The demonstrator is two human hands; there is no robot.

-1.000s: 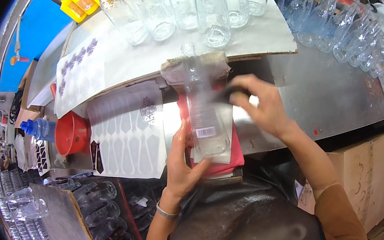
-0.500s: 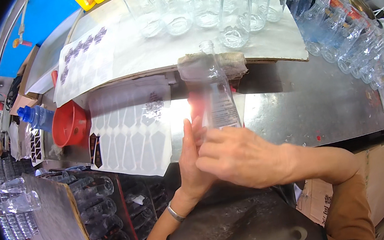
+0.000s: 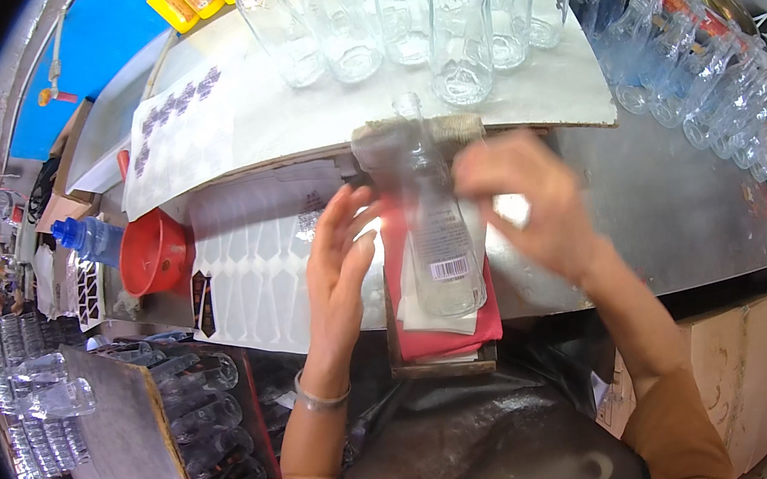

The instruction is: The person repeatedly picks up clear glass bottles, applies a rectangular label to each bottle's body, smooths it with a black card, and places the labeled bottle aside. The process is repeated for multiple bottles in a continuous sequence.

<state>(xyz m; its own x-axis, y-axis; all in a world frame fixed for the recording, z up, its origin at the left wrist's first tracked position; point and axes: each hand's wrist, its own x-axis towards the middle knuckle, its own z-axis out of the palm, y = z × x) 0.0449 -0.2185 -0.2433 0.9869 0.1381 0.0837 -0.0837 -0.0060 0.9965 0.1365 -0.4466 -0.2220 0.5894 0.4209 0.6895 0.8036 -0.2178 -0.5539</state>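
Note:
A clear glass bottle (image 3: 441,230) lies in front of me, printed with small text and a barcode label. Its base rests over white paper (image 3: 423,306) and a red cloth (image 3: 480,328) on a small wooden stand. The neck points away, lying over a cloth-wrapped pad (image 3: 377,139) at the raised shelf's edge. To the bottle's left is my left hand (image 3: 337,252), open, fingers apart and off the glass. My right hand (image 3: 529,200) is at its right, blurred, thumb apart from the fingers; nothing shows in it.
Several clear bottles (image 3: 461,34) stand on the white-covered shelf (image 3: 263,123); more line the right side (image 3: 683,88). Label sheets (image 3: 260,291) lie on the metal bench (image 3: 642,206), left. Beyond them are a red bucket (image 3: 157,252) and blue-capped bottle (image 3: 99,236). Cardboard boxes (image 3: 757,349) stand lower right.
My hands have come apart: the right moved up and right from the bottle's lower end, the left moved left. The bottle's lower half, barcode and red cloth now show.

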